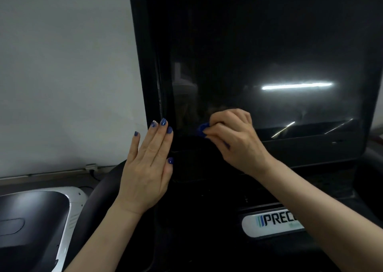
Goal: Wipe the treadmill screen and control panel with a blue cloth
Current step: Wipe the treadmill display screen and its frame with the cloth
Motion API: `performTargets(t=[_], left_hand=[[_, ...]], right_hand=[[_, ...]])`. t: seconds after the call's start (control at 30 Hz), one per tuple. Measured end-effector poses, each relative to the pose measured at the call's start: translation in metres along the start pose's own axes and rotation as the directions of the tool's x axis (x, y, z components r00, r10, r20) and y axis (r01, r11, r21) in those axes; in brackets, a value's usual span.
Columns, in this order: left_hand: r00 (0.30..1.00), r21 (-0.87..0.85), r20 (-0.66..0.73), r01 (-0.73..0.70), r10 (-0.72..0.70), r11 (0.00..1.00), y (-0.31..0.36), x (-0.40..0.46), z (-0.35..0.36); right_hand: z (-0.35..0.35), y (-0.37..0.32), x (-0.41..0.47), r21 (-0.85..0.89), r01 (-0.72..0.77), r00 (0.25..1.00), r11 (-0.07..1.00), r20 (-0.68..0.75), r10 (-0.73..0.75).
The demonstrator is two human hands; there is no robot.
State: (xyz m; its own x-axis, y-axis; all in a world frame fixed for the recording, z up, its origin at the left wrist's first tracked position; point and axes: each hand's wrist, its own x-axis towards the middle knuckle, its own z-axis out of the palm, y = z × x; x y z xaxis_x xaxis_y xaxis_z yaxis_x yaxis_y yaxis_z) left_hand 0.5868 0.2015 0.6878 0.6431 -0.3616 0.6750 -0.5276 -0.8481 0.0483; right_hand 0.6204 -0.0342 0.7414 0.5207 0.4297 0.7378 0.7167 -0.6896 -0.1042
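Head view: right hand (pixel 232 139) grips a bunched blue cloth (pixel 202 129) against the glossy black treadmill screen (pixel 259 64), apparently wiping its lower edge; flat-fingered left hand (pixel 148 168) braces the frame.

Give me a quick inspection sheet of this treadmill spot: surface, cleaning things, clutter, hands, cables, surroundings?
Surface: dark treadmill screen, switched off, reflecting a light strip.
Job's things: blue cloth bunched against the screen's lower edge; control panel below.
Clutter: nothing seen.
Hands: right hand grips the cloth; left hand flat, fingers straight on the frame's left edge.
Cables: thin cable by the wall base.
Surroundings: grey wall; neighbouring machine; brand label.
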Motion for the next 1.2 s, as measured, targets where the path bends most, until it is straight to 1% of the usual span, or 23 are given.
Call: performTargets(t=[0.1, 0.13, 0.2, 0.27, 0.3, 0.37, 0.43, 0.5, 0.63, 0.67, 0.8, 0.83, 0.87, 0.97, 1.0, 1.03, 1.13, 1.2], left_hand=[[1.000, 0.012, 0.001, -0.018, 0.018, 1.000, 0.010, 0.006, 0.003], [1.000, 0.006, 0.003, -0.027, 0.027, 1.000, 0.013, 0.007, 0.005], [0.999, 0.000, 0.009, -0.031, 0.031, 1.000, 0.018, 0.010, 0.009], [1.000, 0.011, 0.012, -0.025, 0.025, 1.000, 0.020, 0.010, 0.012], [1.000, 0.024, 0.011, -0.028, 0.027, 0.999, 0.019, 0.010, 0.012], [0.999, 0.042, 0.009, -0.036, 0.036, 0.998, 0.018, 0.010, 0.011], [1.000, 0.041, 0.004, -0.026, 0.026, 0.999, 0.021, 0.011, 0.010], [1.000, 0.040, -0.001, 0.000, 0.000, 0.999, 0.025, 0.012, 0.010], [1.000, 0.055, -0.009, 0.027, -0.026, 0.998, 0.030, 0.013, 0.012], [1.000, 0.058, -0.006, 0.026, -0.026, 0.998, 0.030, 0.014, 0.012], [0.999, 0.084, 0.003, 0.031, -0.032, 0.996, 0.030, 0.013, 0.011], [1.000, 0.089, 0.004, 0.027, -0.027, 0.996, 0.031, 0.014, 0.010], [1.000, 0.092, 0.003, 0.014, -0.014, 0.996, 0.033, 0.016, 0.009], [0.999, 0.055, 0.011, -0.042, 0.042, 0.998, 0.046, 0.025, 0.010], [0.999, 0.031, 0.015, -0.050, 0.050, 0.998, 0.050, 0.029, 0.011], [0.999, 0.011, 0.019, -0.051, 0.051, 0.999, 0.053, 0.032, 0.012], [0.999, 0.004, 0.040, -0.034, 0.034, 0.999, 0.056, 0.035, 0.016], [0.998, 0.022, 0.045, -0.039, 0.038, 0.999, 0.055, 0.034, 0.018]], right_hand=[[0.007, -0.006, 0.003, -0.029, -0.125, 0.989, 0.992, -0.077, 0.122], [0.013, -0.012, 0.005, -0.033, -0.145, 0.985, 0.989, -0.094, 0.141], [0.017, -0.015, 0.003, -0.034, -0.112, 0.991, 0.993, -0.076, 0.109], [0.007, -0.005, -0.004, -0.056, -0.045, 0.999, 0.997, -0.030, 0.044], [0.001, 0.001, -0.007, -0.071, -0.036, 0.999, 0.997, -0.029, 0.034], [-0.005, 0.010, -0.007, -0.097, -0.077, 0.995, 0.992, -0.078, 0.069], [0.001, 0.006, 0.001, -0.110, -0.151, 0.981, 0.982, -0.136, 0.135], [0.009, -0.002, 0.006, -0.107, -0.177, 0.976, 0.978, -0.148, 0.161], [-0.004, 0.012, -0.007, -0.148, -0.061, 0.997, 0.987, -0.054, 0.054], [-0.009, 0.017, -0.009, -0.160, -0.072, 0.996, 0.985, -0.067, 0.062], [-0.003, 0.015, -0.001, -0.186, -0.208, 0.968, 0.960, -0.180, 0.175], [0.001, 0.012, 0.001, -0.188, -0.211, 0.966, 0.959, -0.188, 0.176], [0.003, 0.012, 0.000, -0.189, -0.185, 0.973, 0.964, -0.175, 0.152], [-0.007, 0.023, -0.012, -0.201, -0.048, 0.997, 0.978, -0.071, 0.035], [-0.012, 0.028, -0.015, -0.209, -0.038, 0.998, 0.977, -0.062, 0.026], [-0.015, 0.031, -0.015, -0.214, -0.059, 0.996, 0.975, -0.076, 0.044], [-0.012, 0.029, -0.009, -0.198, -0.188, 0.973, 0.962, -0.168, 0.155], [-0.007, 0.025, -0.008, -0.191, -0.213, 0.966, 0.958, -0.191, 0.176]])
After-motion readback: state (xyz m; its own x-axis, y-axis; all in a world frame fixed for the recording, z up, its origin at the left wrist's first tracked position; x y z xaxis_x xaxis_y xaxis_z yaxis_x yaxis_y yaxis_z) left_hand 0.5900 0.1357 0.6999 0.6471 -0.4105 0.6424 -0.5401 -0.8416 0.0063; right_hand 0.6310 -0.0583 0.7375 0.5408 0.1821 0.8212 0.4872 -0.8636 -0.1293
